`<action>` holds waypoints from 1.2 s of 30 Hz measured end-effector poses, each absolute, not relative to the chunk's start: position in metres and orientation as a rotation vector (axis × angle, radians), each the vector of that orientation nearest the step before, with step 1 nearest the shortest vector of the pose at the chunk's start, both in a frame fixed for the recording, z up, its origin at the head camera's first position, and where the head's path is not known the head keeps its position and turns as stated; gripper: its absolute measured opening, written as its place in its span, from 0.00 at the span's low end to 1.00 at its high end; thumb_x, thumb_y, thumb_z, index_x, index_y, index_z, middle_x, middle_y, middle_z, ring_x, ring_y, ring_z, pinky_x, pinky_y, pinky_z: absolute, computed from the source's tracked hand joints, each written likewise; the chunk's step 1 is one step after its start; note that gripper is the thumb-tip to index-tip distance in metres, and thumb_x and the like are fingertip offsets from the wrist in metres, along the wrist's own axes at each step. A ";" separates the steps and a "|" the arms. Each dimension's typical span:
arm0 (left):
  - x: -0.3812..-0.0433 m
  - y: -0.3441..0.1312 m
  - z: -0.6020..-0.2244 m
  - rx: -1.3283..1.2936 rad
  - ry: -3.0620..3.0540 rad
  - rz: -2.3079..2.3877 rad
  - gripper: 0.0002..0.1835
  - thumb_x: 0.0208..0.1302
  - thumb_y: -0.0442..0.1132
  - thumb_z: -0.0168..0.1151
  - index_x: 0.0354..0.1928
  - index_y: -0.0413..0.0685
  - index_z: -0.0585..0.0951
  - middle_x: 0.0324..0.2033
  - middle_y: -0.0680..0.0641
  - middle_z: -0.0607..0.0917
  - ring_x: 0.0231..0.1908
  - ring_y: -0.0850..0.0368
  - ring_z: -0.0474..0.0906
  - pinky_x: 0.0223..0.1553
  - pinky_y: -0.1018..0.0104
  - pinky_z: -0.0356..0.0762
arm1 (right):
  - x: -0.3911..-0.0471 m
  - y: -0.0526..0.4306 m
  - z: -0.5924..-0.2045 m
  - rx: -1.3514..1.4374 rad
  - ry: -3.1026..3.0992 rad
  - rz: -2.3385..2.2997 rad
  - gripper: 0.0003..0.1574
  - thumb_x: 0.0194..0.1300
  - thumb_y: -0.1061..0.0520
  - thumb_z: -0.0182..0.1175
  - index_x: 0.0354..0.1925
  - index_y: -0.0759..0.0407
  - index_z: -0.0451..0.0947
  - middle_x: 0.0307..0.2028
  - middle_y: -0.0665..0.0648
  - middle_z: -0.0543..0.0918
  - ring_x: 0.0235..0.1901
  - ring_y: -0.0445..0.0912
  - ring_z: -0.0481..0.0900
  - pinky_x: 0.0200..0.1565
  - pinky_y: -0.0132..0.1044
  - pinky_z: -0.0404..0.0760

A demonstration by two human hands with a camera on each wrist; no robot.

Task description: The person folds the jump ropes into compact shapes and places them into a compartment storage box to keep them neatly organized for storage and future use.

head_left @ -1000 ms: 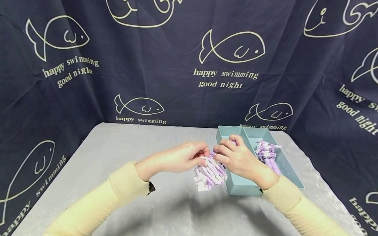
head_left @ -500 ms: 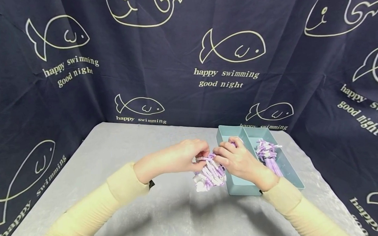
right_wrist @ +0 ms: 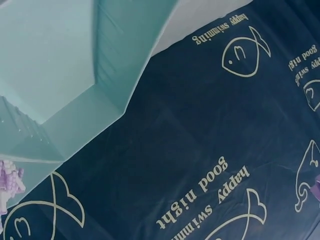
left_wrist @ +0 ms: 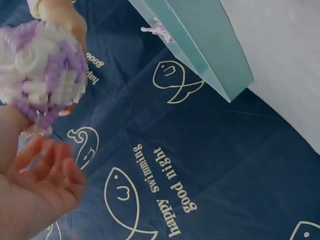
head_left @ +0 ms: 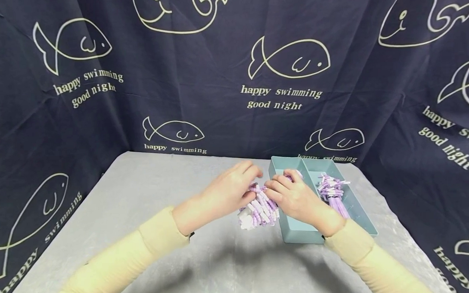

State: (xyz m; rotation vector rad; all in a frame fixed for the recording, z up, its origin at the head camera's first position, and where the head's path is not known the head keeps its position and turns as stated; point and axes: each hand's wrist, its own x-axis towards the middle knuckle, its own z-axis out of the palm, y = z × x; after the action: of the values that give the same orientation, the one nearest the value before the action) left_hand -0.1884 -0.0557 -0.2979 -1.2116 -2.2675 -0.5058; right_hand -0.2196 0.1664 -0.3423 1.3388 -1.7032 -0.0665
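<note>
My right hand (head_left: pixel 292 194) grips a bundle of purple and white twisted pieces (head_left: pixel 259 212), held above the table beside the tray. A bit of purple shows by its fingers; the palm covers the middle of the bundle. My left hand (head_left: pixel 230 189) is at the bundle's near-left side, its thumb against the pieces and its fingers bent loosely above. In the left wrist view the bundle's rounded head (left_wrist: pixel 42 70) is close, with the bent fingers of my left hand (left_wrist: pixel 45 185) below it, apart from the thumb. The right wrist view does not show my right hand.
A blue-green divided tray (head_left: pixel 303 236) stands at the right of the grey-covered table (head_left: pixel 176 260). Its right compartment holds another purple and white bundle (head_left: pixel 333 194) with a dark tie. Dark blue fabric with fish drawings (head_left: pixel 216 78) hangs around the table.
My left hand has tilted up, its fingers rising off the pieces they pinched before. The bundle has lifted slightly. My right hand stays almost in place.
</note>
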 end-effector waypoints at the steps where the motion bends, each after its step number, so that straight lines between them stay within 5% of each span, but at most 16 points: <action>1: -0.189 -0.056 -0.298 -1.247 -2.251 -0.481 0.10 0.52 0.30 0.64 0.36 0.45 0.76 0.31 0.51 0.78 0.35 0.57 0.73 0.39 0.68 0.72 | -0.219 0.167 -0.343 1.342 -1.705 -0.069 0.12 0.65 0.67 0.42 0.37 0.59 0.73 0.35 0.54 0.79 0.37 0.50 0.76 0.42 0.49 0.71; 10: -0.201 -0.073 -0.287 -1.632 -2.630 -0.882 0.03 0.55 0.36 0.62 0.32 0.49 0.78 0.30 0.56 0.78 0.34 0.63 0.71 0.40 0.73 0.69 | -0.219 0.163 -0.345 1.448 -1.579 -0.075 0.12 0.63 0.68 0.45 0.35 0.55 0.73 0.36 0.53 0.79 0.37 0.50 0.77 0.40 0.50 0.71; 15: -0.207 -0.080 -0.288 -1.784 -2.783 -1.176 0.04 0.59 0.38 0.56 0.34 0.46 0.76 0.30 0.56 0.76 0.27 0.64 0.67 0.30 0.73 0.66 | -0.220 0.161 -0.347 1.477 -1.568 -0.079 0.12 0.64 0.67 0.45 0.36 0.52 0.72 0.36 0.54 0.79 0.36 0.50 0.76 0.39 0.51 0.72; 19: -0.212 -0.083 -0.291 -1.826 -2.808 -1.214 0.05 0.58 0.39 0.54 0.33 0.45 0.74 0.28 0.57 0.75 0.30 0.65 0.68 0.37 0.70 0.69 | -0.220 0.162 -0.350 1.493 -1.580 -0.083 0.12 0.65 0.67 0.45 0.35 0.52 0.71 0.35 0.54 0.78 0.35 0.50 0.76 0.39 0.51 0.72; 22: -0.214 -0.083 -0.293 -1.809 -2.794 -1.088 0.05 0.59 0.40 0.59 0.31 0.47 0.74 0.26 0.59 0.74 0.33 0.66 0.69 0.42 0.68 0.69 | -0.220 0.163 -0.352 1.485 -1.601 -0.094 0.12 0.66 0.67 0.43 0.35 0.53 0.72 0.35 0.54 0.78 0.35 0.50 0.76 0.40 0.51 0.72; 30: -0.218 -0.081 -0.298 -1.481 -2.775 -0.722 0.19 0.46 0.49 0.73 0.18 0.53 0.70 0.17 0.61 0.67 0.23 0.67 0.63 0.26 0.74 0.61 | -0.220 0.172 -0.353 1.483 -1.667 -0.109 0.15 0.68 0.66 0.42 0.43 0.54 0.74 0.36 0.55 0.78 0.36 0.50 0.76 0.40 0.51 0.72; 36: -0.216 -0.080 -0.298 -1.326 -2.709 -0.534 0.21 0.45 0.54 0.72 0.22 0.52 0.70 0.20 0.57 0.68 0.24 0.64 0.62 0.29 0.71 0.61 | -0.217 0.173 -0.353 1.437 -1.809 -0.073 0.17 0.66 0.65 0.41 0.44 0.56 0.74 0.37 0.55 0.77 0.35 0.50 0.74 0.40 0.50 0.69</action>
State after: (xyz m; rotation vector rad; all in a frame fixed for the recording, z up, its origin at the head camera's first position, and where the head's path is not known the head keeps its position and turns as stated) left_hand -0.2157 -0.0805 -0.2983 -1.3258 -2.7087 -0.5342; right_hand -0.2168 0.1727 -0.3530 1.4368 -1.8091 -0.0726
